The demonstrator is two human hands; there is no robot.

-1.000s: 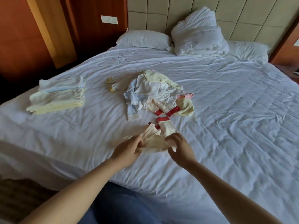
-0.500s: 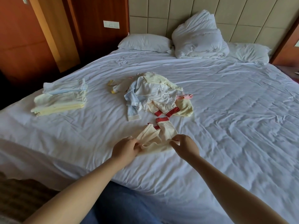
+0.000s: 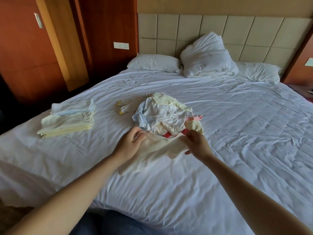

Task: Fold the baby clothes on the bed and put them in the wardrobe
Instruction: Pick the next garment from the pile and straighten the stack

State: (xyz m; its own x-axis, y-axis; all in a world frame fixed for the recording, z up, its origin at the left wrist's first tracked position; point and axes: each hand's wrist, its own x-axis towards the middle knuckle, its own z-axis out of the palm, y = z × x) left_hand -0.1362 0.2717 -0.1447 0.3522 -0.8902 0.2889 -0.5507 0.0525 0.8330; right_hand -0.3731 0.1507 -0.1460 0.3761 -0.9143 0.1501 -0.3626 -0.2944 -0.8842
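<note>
A cream baby garment [image 3: 157,150] with a red trim hangs spread between both hands just above the white bed [image 3: 237,150]. My left hand [image 3: 129,143] pinches its left top edge. My right hand [image 3: 196,144] pinches the right top edge, near the red band. Behind them lies a loose heap of unfolded baby clothes [image 3: 162,114] in white, pale blue, yellow and pink. A stack of folded baby clothes [image 3: 67,119] sits on the bed's left side.
White pillows [image 3: 154,62] and a bunched duvet [image 3: 208,56] lie at the padded headboard. Wooden wall panels and a wardrobe door [image 3: 25,48] stand to the left of the bed. My blue-trousered knee is at the bed's near edge.
Both hands have lifted the cream garment off the sheet and moved apart, pulling it open. The camera has tilted upward.
</note>
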